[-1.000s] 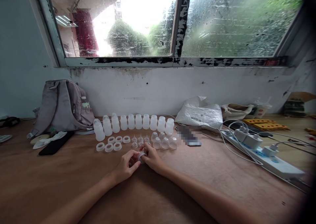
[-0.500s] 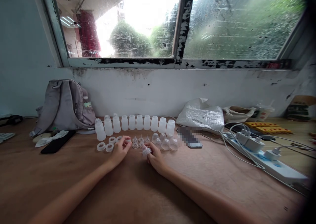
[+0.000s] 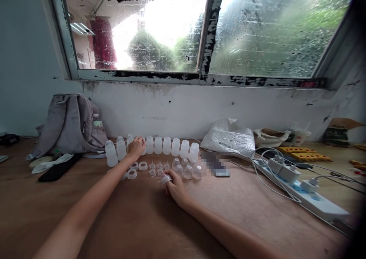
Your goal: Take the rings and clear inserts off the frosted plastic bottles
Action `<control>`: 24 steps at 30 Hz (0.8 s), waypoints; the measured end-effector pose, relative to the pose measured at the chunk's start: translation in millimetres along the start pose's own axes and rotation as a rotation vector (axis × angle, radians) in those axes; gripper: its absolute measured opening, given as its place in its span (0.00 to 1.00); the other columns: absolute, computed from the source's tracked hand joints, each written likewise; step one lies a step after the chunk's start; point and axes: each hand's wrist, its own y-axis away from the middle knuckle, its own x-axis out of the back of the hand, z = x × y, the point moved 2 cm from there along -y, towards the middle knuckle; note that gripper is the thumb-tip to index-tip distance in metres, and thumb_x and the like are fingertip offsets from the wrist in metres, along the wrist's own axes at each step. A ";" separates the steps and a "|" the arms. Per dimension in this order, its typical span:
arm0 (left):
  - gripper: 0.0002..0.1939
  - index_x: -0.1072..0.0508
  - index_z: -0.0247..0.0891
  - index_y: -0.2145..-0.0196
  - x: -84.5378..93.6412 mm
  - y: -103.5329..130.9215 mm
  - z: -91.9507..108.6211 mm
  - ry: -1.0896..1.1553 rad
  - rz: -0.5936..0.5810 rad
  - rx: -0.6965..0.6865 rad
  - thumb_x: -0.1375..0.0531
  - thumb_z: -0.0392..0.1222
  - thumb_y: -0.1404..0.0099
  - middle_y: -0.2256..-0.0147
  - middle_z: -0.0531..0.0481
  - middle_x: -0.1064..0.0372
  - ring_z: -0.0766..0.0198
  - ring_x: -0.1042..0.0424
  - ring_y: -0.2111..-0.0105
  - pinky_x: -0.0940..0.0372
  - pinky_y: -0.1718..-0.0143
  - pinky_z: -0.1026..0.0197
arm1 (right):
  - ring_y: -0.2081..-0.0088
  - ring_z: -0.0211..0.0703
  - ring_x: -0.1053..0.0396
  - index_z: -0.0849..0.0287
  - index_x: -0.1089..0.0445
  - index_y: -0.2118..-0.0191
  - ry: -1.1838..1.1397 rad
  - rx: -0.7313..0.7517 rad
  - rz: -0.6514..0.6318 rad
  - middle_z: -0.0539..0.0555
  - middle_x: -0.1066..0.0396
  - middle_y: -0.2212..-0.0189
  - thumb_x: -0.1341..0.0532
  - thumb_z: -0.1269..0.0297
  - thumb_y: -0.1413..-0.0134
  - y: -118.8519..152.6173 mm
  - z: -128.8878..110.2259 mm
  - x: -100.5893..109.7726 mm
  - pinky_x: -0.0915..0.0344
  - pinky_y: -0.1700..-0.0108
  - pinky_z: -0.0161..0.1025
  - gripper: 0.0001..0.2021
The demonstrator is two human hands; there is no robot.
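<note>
My left hand [image 3: 136, 147] reaches over to the row of frosted baby bottles; its fingers close around the upper part of one open bottle [image 3: 144, 150], which they mostly hide. In my right hand [image 3: 176, 187] is a collar ring with a clear nipple [image 3: 166, 179], pinched between thumb and fingers low over the table. Several loose clear nipples [image 3: 152, 172] stand just behind it. White collar rings [image 3: 132, 174] lie left of the nipples, some partly covered by my left forearm. To the right are clear dome caps [image 3: 188, 172]. Bottles with tops [image 3: 111, 154] stand at the row's left end.
A grey backpack [image 3: 70, 125] leans on the wall at the left, with a black phone-like slab [image 3: 60, 169] before it. A silver bag [image 3: 230, 137] lies behind a blurred-out phone [image 3: 221, 172]. A power strip [image 3: 323, 203] with cables runs along the right.
My left hand has moved from beside the collar rings back to the bottle row and closed on a bottle. My right hand still holds the ring with the nipple, now turned. The view has shifted slightly.
</note>
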 end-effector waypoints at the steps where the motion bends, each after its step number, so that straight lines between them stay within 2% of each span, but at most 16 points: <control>1: 0.14 0.32 0.38 0.62 4.8 5.2 0.2 0.011 0.052 -0.027 0.54 0.44 0.38 0.60 0.43 0.37 0.56 0.34 0.61 0.40 0.64 0.59 | 0.87 0.30 0.44 0.59 0.40 0.68 0.001 -0.004 -0.006 0.45 0.40 0.81 0.49 0.63 0.51 0.5 -0.6 0.1 0.48 0.87 0.28 0.06; 6: 0.11 0.32 0.38 0.67 31.8 48.1 1.8 0.259 0.472 -0.243 0.49 0.45 0.40 0.61 0.45 0.42 0.57 0.38 0.59 0.41 0.56 0.57 | 0.87 0.28 0.47 0.59 0.38 0.66 0.010 0.012 0.015 0.44 0.40 0.82 0.47 0.67 0.55 3.0 -6.2 2.1 0.50 0.87 0.27 0.07; 8: 0.08 0.33 0.39 0.66 35.8 72.4 4.2 0.390 0.506 -0.288 0.49 0.42 0.40 0.59 0.46 0.43 0.59 0.39 0.57 0.42 0.54 0.56 | 0.88 0.28 0.49 0.59 0.38 0.65 0.024 0.015 0.028 0.43 0.41 0.84 0.47 0.68 0.55 3.3 -8.2 2.9 0.51 0.87 0.27 0.09; 13: 0.06 0.37 0.40 0.63 25.4 125.9 14.2 0.577 0.267 -0.423 0.52 0.38 0.38 0.54 0.46 0.44 0.61 0.40 0.53 0.42 0.53 0.57 | 0.89 0.30 0.46 0.59 0.35 0.64 0.006 -0.013 0.023 0.43 0.43 0.87 0.50 0.69 0.56 0.4 -5.3 2.6 0.51 0.88 0.27 0.12; 15: 0.06 0.38 0.40 0.62 17.1 136.3 16.4 0.624 0.179 -0.470 0.52 0.37 0.37 0.53 0.46 0.44 0.61 0.40 0.53 0.42 0.53 0.57 | 0.88 0.31 0.44 0.60 0.35 0.61 -0.033 -0.030 0.024 0.43 0.42 0.88 0.50 0.70 0.58 -1.6 -1.9 2.2 0.49 0.87 0.28 0.15; 18: 0.09 0.40 0.40 0.59 4.1 141.5 17.6 0.693 0.111 -0.488 0.50 0.38 0.39 0.50 0.44 0.45 0.59 0.42 0.50 0.44 0.51 0.54 | 0.87 0.33 0.42 0.61 0.36 0.57 -0.129 -0.053 0.002 0.43 0.41 0.88 0.50 0.70 0.58 -3.9 1.9 1.0 0.43 0.83 0.30 0.18; 21: 0.21 0.44 0.40 0.52 -7.1 142.6 18.9 0.796 0.036 -0.461 0.43 0.40 0.44 0.49 0.42 0.45 0.56 0.42 0.50 0.44 0.51 0.53 | 0.84 0.35 0.38 0.59 0.38 0.54 -0.223 -0.081 -0.031 0.44 0.38 0.86 0.49 0.67 0.56 -4.6 1.8 0.3 0.39 0.78 0.33 0.19; 24: 0.38 0.56 0.39 0.45 -14.5 143.0 20.5 0.992 -0.142 -0.343 0.39 0.41 0.48 0.56 0.43 0.37 0.59 0.34 0.57 0.39 0.56 0.55 | 0.82 0.36 0.38 0.58 0.38 0.54 -0.250 -0.113 -0.006 0.45 0.38 0.85 0.47 0.65 0.55 -5.6 -1.8 1.7 0.39 0.78 0.33 0.18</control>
